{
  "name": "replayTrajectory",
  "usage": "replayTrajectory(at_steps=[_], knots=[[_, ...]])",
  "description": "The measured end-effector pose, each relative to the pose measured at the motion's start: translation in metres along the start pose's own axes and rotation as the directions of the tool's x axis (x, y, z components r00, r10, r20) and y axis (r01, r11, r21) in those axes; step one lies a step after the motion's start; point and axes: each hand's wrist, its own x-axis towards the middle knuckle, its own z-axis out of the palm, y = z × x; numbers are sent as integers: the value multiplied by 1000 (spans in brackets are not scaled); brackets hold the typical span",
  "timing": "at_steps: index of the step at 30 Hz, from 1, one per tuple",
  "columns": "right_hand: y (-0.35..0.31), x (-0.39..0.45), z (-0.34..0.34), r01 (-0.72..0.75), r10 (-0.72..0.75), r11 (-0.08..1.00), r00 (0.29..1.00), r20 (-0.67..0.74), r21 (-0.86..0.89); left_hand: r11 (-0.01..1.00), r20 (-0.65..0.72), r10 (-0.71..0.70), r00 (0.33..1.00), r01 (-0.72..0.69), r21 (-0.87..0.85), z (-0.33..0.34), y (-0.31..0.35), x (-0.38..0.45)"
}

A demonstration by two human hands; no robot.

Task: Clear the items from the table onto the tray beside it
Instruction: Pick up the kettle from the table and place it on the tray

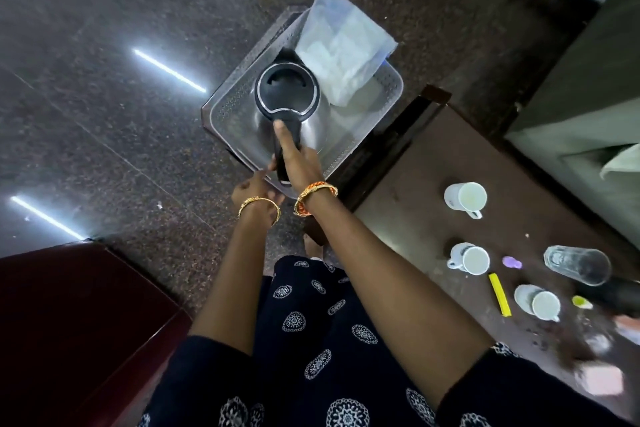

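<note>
While the right hand point(300, 159) keeps its grip wrapped round the black handle of a steel kettle point(289, 104), the kettle sits inside the clear tray point(388, 87) at twelve o'clock, beside a plastic bag point(343, 45). The left hand point(251, 189) touches the tray's near rim; its grip cannot be made out. Three white mugs point(465, 198) and a glass point(576, 265) stand on the brown surface point(415, 184) at three o'clock.

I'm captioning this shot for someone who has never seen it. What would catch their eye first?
First the steel kettle with its black lid, held by its handle in the right hand over the clear tray, next to a plastic bag lying in it. The left hand touches the tray's near edge. To the right, three white mugs and a glass stand on the brown table.
</note>
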Motion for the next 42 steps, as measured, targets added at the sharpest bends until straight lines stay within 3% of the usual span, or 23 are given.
replayTrajectory(at_steps=[4, 9, 16, 18, 19, 20, 22, 23, 24, 26, 29, 33, 38, 42], knots=[[-2, -2, -16, 32, -35, 999, 983, -182, -23, 993, 115, -50, 992, 37, 114, 10, -16, 16], [-28, -8, -34, 170, -185, 983, 922, -341, -72, 989, 38, -21, 999, 15, 145, 9, -17, 29], [-38, -80, -105, 369, -356, 929, 903, -242, 9, 949, 100, 85, 991, -111, 295, 13, -31, 24], [-38, -98, -134, 394, -372, 917, 902, -218, 68, 926, -46, 167, 985, -140, 351, 20, -33, 15], [-35, -105, -147, 397, -373, 914, 902, -217, 78, 874, -131, 284, 950, -200, 442, 24, -34, 4], [-29, -113, -159, 392, -369, 917, 902, -224, 69, 778, -167, 463, 870, -309, 547, 27, -39, -9], [-13, -126, -181, 368, -349, 930, 903, -249, 31, 481, -6, 793, 609, -619, 621, 31, -52, -35], [-2, -132, -193, 347, -331, 938, 905, -268, 16, 341, 120, 863, 491, -740, 580, 36, -63, -49], [9, -138, -206, 319, -304, 948, 907, -290, 8, 273, 232, 871, 434, -818, 507, 41, -77, -61], [33, -148, -235, 243, -218, 970, 910, -352, 29, 296, 395, 793, 463, -860, 415, 55, -104, -85], [70, -164, -285, 133, -84, 988, 886, -457, 78, 336, 533, 638, 555, -824, 456, 78, -154, -113], [111, -186, -350, 44, 64, 982, 836, -545, 183, 232, 668, 411, 621, -779, 582, 107, -221, -138], [153, -210, -426, -39, 186, 971, 740, -646, 235, 101, 795, 148, 588, -809, 579, 152, -301, -185], [174, -229, -484, -82, 263, 954, 683, -681, 287, 14, 886, -30, 464, -886, 464, 181, -349, -225]])
